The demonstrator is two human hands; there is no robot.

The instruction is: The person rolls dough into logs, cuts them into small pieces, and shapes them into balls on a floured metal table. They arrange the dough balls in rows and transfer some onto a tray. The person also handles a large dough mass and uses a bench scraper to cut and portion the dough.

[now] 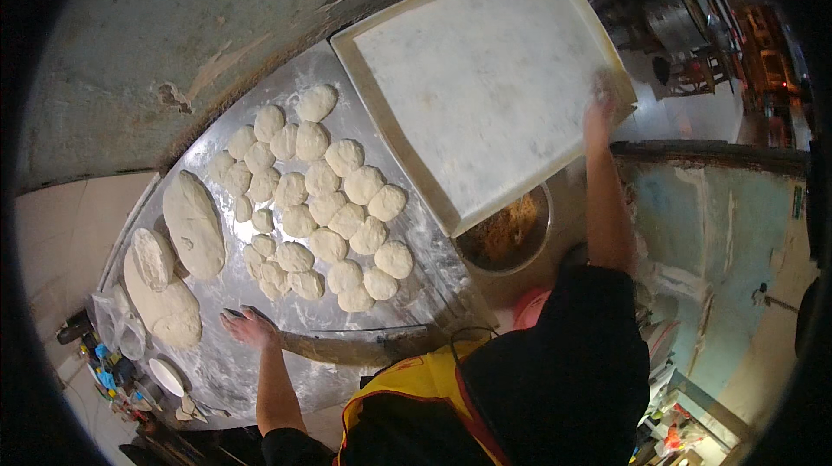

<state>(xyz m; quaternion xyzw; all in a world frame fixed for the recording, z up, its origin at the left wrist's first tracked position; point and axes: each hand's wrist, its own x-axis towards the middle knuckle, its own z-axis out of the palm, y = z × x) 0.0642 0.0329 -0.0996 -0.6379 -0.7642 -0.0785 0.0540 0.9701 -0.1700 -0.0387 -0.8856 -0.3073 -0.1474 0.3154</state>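
Note:
My left hand [250, 328] is low over the floured metal tabletop [221, 368], palm turned up and fingers apart. Beside its wrist runs a long brown wooden piece [338, 347], possibly a rolling pin. Ahead of it lie several rounded dough pieces [325, 209], many touching one another. To their left are a long dough mass [194, 225] and a second large one [166, 307]. My right hand [603, 102], blurred, is over the right rim of a large shallow tray [416, 167] dusted white inside. Whether its fingers hold anything is unclear.
Under the tray's near edge a round metal basin [548, 222] holds brown crumbly matter. An oval floured object [153, 259] lies against the near dough mass. A white oval dish [167, 377] and a clear plastic bag [120, 323] are at left. A peeling wall [195, 30] borders the table.

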